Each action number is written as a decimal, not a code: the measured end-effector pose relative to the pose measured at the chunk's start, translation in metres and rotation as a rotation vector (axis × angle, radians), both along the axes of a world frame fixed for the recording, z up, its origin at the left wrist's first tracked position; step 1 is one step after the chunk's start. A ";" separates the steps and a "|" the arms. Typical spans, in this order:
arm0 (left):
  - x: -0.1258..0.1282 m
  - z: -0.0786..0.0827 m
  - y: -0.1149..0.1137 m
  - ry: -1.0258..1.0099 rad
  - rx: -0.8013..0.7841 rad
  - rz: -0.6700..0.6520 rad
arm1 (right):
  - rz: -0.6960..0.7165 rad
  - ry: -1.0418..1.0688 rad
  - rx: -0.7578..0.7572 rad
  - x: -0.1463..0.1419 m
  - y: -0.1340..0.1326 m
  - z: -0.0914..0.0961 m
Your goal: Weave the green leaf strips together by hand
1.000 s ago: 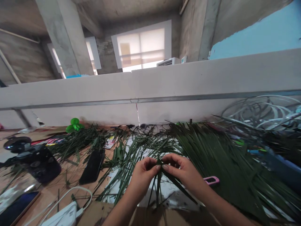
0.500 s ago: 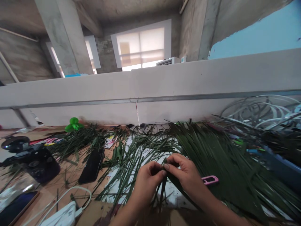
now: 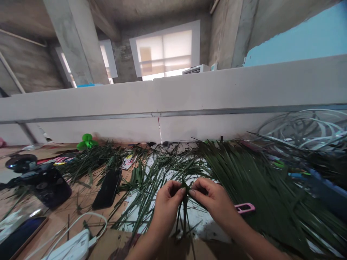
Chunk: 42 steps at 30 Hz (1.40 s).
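Note:
Between my hands is a bundle of green leaf strips (image 3: 185,211), with long ends hanging down and a folded tip rising between my fingertips. My left hand (image 3: 168,198) pinches it from the left with thumb and forefinger. From the right, my right hand (image 3: 210,195) pinches the same strips close to the tip. Loose cut strips (image 3: 146,195) lie scattered on a white sheet (image 3: 200,220) under and beside my hands. A wide pile of long green leaves (image 3: 252,177) spreads to the right, and a pink-handled tool (image 3: 244,208) rests on it near my right wrist.
On the left are a black phone (image 3: 107,189), a black device (image 3: 45,184), a white charger with cable (image 3: 72,245) and another phone (image 3: 20,236). A green plastic piece (image 3: 87,142) stands by the white partition (image 3: 114,130). Coiled white strips (image 3: 306,126) and a blue bin (image 3: 329,191) are at right.
My hands have moved slightly apart. The folded tip of the leaf strips now shows between them, and the hanging ends are more upright.

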<state>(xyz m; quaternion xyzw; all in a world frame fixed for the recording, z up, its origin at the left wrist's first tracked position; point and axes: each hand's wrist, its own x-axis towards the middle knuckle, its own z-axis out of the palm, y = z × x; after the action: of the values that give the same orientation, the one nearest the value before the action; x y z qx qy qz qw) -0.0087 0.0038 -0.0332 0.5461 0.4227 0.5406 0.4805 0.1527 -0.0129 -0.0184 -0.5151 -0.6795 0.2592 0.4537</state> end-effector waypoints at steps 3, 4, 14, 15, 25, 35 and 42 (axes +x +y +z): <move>0.001 0.002 -0.002 -0.051 -0.019 0.004 | 0.030 0.031 -0.029 0.000 0.000 0.001; 0.001 0.002 -0.002 -0.068 -0.029 0.001 | 0.043 0.045 -0.043 0.000 0.000 0.001; -0.001 0.008 0.001 -0.141 -0.095 -0.105 | 0.126 0.116 -0.095 0.005 0.005 0.001; -0.001 0.007 0.002 -0.133 -0.085 -0.122 | 0.114 0.117 -0.080 0.005 0.006 0.001; -0.002 0.001 0.004 -0.141 -0.024 -0.104 | 0.097 0.193 -0.056 0.007 0.008 0.002; -0.010 0.012 0.006 -0.174 -0.012 -0.111 | 0.114 0.212 -0.035 0.008 0.014 -0.002; -0.015 0.013 0.002 0.078 0.296 0.112 | -0.094 0.064 0.243 0.011 0.005 0.011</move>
<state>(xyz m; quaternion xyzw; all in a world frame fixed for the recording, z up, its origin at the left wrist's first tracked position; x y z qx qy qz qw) -0.0236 0.0053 -0.0203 0.6072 0.3865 0.6012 0.3471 0.1633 -0.0075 -0.0076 -0.4789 -0.6661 0.1698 0.5460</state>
